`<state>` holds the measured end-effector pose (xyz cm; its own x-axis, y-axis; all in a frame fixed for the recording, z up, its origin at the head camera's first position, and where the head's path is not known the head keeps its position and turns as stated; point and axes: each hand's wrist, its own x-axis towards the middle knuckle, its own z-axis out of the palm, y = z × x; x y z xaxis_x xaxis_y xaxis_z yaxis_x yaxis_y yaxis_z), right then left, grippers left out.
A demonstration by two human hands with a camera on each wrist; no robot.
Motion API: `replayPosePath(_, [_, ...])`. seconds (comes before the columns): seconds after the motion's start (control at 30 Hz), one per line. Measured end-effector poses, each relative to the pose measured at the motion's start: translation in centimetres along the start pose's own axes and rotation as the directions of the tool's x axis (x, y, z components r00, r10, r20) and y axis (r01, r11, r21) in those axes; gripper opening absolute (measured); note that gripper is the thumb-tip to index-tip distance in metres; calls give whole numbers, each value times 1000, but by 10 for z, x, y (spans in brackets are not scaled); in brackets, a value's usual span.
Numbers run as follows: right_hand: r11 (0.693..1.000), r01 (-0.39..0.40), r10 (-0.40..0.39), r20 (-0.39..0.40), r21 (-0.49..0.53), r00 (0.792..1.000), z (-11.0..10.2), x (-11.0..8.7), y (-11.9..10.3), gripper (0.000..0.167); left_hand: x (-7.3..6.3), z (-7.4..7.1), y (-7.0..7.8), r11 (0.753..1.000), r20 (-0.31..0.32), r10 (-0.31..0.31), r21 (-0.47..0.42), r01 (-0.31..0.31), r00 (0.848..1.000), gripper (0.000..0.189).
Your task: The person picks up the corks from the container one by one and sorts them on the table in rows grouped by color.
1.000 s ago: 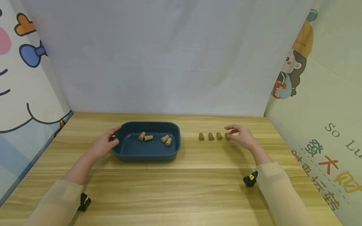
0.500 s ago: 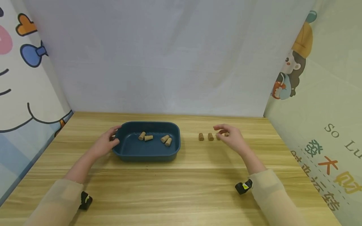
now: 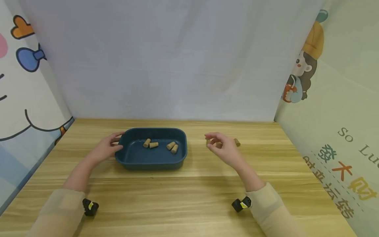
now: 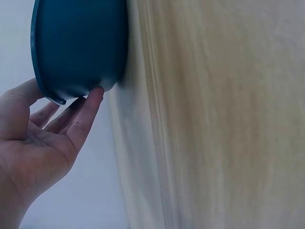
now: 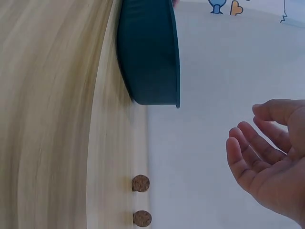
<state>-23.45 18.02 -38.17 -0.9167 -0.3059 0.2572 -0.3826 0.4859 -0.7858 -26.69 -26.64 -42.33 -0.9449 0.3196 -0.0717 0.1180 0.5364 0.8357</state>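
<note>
A dark blue rectangular tray (image 3: pixel 142 156) stands on the table, with several small tapered corks (image 3: pixel 154 144) lying in it. My left hand (image 3: pixel 103 150) rests against the tray's left end; in the left wrist view its fingertips touch the outer wall under the rim. Right of the tray, my right hand (image 3: pixel 223 149) hovers over a row of corks, partly hiding them. One cork (image 3: pixel 237 142) shows beyond the hand's right side. In the right wrist view the right hand (image 5: pixel 271 157) has loosely curved fingers with nothing between them, and two corks (image 5: pixel 140 183) show on the table.
The light wood table (image 3: pixel 165 200) reaches back to a plain pale curtain (image 3: pixel 165 65). Printed cloths hang at the left and right sides. A small black wrist camera (image 3: pixel 90 207) sits at the left cuff, another black camera (image 3: pixel 241 204) at the right cuff.
My right hand has moved left along the cork row, from the rightmost cork toward the leftmost. The left hand stays at the tray's end. The head view has shifted slightly.
</note>
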Motion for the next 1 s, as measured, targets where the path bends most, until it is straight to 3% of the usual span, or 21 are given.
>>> replayPosePath(0.2, [998, 58, -58, -35, -16, 998, 16, 4, -11, 33, -1, -3, 1, 996, 25, -66, -52, 68, 997, 65])
replayPosePath(0.43, [994, 111, -111, -41, -2, 993, 45, 13, -19, 34, -4, -4, 4, 996, 34, -65, -57, 67, 997, 63])
replayPosePath(0.6, [993, 120, -119, -42, 8, 992, 64, 20, -22, 35, -4, -3, 2, 996, 26, -70, -58, 71, 997, 63])
replayPosePath(1.0, [991, 110, -112, -19, -79, 994, 92, 40, -24, 35, -5, -1, 7, 992, 20, -113, -56, 114, 993, 63])
